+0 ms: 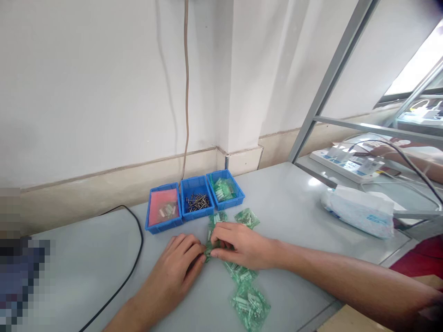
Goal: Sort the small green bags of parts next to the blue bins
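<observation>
Several small green bags (250,306) with pale and metallic pieces inside lie in a line on the grey table, and another green bag (247,217) is just beyond my right hand. My left hand (180,263) rests on the table with its fingers bent, the fingertips at the left edge of a green bag. My right hand (238,244) curls its fingers round the same green bag (209,249), thumb close to the left fingertips. Both hands partly cover this bag.
Three blue bins stand near the wall: one with a pink sheet (162,203), one with screws (198,202), one with green bags (224,189). A black cable (138,253) lies left. A white plastic pack (358,210), metal frame (321,97) and power strip (342,166) are right.
</observation>
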`<state>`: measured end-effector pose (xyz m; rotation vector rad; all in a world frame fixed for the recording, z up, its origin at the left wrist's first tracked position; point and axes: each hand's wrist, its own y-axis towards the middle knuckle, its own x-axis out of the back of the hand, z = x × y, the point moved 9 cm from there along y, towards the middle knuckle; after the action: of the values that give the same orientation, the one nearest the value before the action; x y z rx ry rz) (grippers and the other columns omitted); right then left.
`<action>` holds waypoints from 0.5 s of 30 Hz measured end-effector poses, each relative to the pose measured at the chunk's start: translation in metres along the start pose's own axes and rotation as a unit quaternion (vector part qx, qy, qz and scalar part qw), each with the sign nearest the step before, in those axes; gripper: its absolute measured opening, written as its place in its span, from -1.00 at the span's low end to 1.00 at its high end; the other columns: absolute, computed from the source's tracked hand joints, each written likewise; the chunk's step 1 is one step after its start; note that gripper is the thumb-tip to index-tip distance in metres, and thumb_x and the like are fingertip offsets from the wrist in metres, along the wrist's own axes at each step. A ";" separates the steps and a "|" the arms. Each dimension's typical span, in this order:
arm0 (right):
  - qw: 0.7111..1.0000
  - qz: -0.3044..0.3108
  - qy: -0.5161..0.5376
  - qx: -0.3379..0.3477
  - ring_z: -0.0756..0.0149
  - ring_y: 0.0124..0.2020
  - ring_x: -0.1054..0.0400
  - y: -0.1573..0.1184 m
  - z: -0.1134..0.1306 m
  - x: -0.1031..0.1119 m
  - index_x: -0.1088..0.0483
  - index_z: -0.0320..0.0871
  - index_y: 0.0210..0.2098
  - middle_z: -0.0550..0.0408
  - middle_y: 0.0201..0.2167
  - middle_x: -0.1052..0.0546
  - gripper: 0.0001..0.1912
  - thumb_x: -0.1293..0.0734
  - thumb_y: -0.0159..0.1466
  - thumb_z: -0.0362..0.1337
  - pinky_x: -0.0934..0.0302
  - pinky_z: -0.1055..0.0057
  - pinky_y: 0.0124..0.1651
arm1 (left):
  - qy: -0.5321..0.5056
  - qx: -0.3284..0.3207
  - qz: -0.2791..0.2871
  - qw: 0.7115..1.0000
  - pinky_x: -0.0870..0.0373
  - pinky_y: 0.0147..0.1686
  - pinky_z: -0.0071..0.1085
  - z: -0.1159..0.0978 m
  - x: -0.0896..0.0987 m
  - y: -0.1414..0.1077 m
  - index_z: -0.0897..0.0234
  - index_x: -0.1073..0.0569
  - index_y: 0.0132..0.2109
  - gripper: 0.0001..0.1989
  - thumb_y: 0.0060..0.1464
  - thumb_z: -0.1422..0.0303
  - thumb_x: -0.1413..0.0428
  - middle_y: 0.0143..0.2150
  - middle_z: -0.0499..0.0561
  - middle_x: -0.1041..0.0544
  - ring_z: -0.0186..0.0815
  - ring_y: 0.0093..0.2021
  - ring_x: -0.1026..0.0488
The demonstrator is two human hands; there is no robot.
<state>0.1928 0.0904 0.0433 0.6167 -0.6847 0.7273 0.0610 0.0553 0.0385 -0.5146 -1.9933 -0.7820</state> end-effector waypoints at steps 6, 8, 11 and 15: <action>1.000 -0.005 0.006 0.001 0.36 -0.34 -0.31 0.000 -0.001 0.000 -0.39 -0.13 -0.13 0.14 -0.25 -0.42 -0.84 -0.39 0.49 -0.18 -0.20 0.46 -0.27 | -0.004 0.005 0.004 1.000 -0.37 -0.10 -0.24 0.001 -0.002 -0.001 0.18 -0.48 -0.02 -0.82 0.53 0.38 0.03 -0.11 0.04 -0.52 -0.14 -0.11 -0.42; 1.000 -0.007 0.008 0.000 0.35 -0.33 -0.31 0.000 -0.001 0.000 -0.40 -0.13 -0.14 0.14 -0.25 -0.43 -0.84 -0.39 0.49 -0.18 -0.19 0.45 -0.27 | -0.006 0.003 0.006 1.000 -0.35 -0.09 -0.22 0.002 -0.003 -0.001 0.18 -0.47 -0.02 -0.83 0.53 0.38 0.03 -0.10 0.04 -0.51 -0.13 -0.10 -0.41; 1.000 -0.007 0.010 0.000 0.35 -0.32 -0.31 0.000 -0.001 0.000 -0.40 -0.14 -0.13 0.14 -0.25 -0.43 -0.84 -0.40 0.48 -0.18 -0.19 0.45 -0.27 | -0.008 0.003 0.010 1.000 -0.34 -0.08 -0.20 0.003 -0.004 -0.002 0.19 -0.46 -0.01 -0.83 0.53 0.39 0.03 -0.09 0.05 -0.51 -0.13 -0.11 -0.40; 1.000 -0.001 0.006 -0.006 0.35 -0.33 -0.31 -0.001 -0.001 0.000 -0.39 -0.14 -0.14 0.15 -0.26 -0.42 -0.83 -0.40 0.48 -0.18 -0.19 0.45 -0.27 | -0.009 0.005 0.013 1.000 -0.32 -0.09 -0.19 0.004 -0.005 -0.002 0.19 -0.46 -0.01 -0.83 0.54 0.39 0.04 -0.09 0.05 -0.50 -0.13 -0.11 -0.39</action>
<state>0.1938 0.0911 0.0426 0.6022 -0.6759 0.7242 0.0597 0.0559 0.0321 -0.5427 -2.0015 -0.7536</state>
